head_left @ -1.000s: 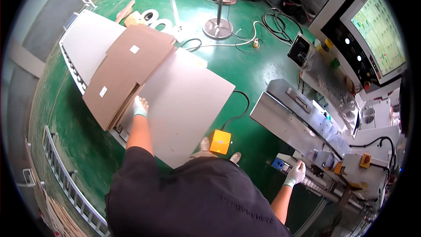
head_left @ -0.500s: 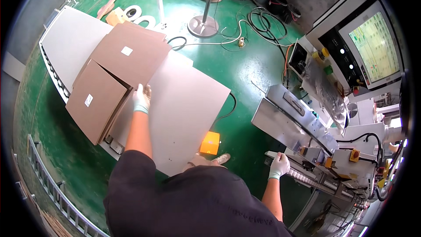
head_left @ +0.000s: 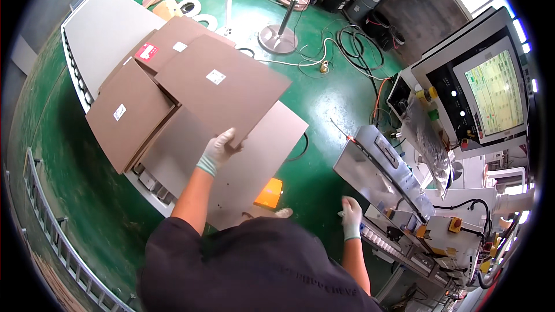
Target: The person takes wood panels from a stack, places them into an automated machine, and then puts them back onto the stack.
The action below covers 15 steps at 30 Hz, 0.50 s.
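My left hand (head_left: 218,151), in a pale glove, grips the near corner of a flat brown panel (head_left: 243,89). The panel bears a small white label and is lifted at a slant over the stacks, its far left part overlapping another brown panel (head_left: 165,43) with a red label. Left of it lies a stack of brown panels (head_left: 124,110), also with a white label. Beneath is a wide grey-beige board (head_left: 277,133). My right hand (head_left: 351,216), gloved too, hangs beside the machine's guide rail (head_left: 381,242), loosely open with its thumb apart.
At right a machine with a lit screen (head_left: 494,92) and a slanted metal plate (head_left: 361,170) stands close. A yellow box (head_left: 269,193) sits on the floor near my feet. A pedestal fan (head_left: 280,39) and coiled cables (head_left: 358,46) lie ahead. A metal ladder (head_left: 58,228) is at left.
My left hand has taken hold of the top brown panel and drawn it right, uncovering a red label beneath. My right hand has moved slightly left and its fingers have loosened.
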Motion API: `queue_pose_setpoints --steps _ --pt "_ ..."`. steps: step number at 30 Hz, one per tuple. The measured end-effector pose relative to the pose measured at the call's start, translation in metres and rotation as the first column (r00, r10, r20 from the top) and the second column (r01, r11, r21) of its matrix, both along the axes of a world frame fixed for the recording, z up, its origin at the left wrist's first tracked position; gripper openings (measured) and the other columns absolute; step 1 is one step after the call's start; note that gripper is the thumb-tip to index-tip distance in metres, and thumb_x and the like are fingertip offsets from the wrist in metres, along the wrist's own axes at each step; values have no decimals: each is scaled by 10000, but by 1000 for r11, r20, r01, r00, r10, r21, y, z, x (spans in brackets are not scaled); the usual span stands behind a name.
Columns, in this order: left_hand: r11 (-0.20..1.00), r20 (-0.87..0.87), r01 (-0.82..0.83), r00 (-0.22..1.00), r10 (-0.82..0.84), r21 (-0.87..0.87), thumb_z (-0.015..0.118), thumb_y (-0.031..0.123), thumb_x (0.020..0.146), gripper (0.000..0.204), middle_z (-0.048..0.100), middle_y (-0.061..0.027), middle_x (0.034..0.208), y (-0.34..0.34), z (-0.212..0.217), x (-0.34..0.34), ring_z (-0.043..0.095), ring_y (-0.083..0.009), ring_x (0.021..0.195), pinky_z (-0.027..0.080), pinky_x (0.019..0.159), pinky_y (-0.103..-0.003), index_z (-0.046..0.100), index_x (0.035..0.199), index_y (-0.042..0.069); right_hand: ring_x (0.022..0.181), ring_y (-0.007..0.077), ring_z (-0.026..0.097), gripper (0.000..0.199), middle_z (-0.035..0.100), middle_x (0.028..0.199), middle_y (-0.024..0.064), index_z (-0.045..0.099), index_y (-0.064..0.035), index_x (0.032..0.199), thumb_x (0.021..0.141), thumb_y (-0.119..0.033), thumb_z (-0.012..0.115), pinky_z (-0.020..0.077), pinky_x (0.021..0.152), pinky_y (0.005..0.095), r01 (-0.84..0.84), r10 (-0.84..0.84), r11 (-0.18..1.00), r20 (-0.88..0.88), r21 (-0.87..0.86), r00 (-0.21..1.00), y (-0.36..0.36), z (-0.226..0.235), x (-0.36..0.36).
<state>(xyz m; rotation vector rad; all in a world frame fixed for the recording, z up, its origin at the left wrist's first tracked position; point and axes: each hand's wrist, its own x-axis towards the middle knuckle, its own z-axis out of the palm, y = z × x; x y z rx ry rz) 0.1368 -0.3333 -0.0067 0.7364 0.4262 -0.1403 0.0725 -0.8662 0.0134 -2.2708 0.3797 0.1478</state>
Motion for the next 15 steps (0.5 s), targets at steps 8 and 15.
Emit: queue_pose_setpoints --steps 8,15 --pt "965 132 146 984 -119 -219 752 351 948 546 659 -71 1303 -118 92 -72 643 -229 1179 540 980 -405 577 1385 75 1249 241 601 671 626 1341 129 486 19 1469 966 -346 738 464 1079 375 -37 311 297 -60 954 948 230 112 78" --pt "949 -55 60 995 -81 -309 671 368 968 514 633 -70 1345 -165 72 -100 607 -271 1239 512 1033 -456 576 1389 88 1008 193 638 429 672 1133 84 615 -1 1272 880 -139 720 521 888 349 35 332 416 -188 909 924 168 96 55"
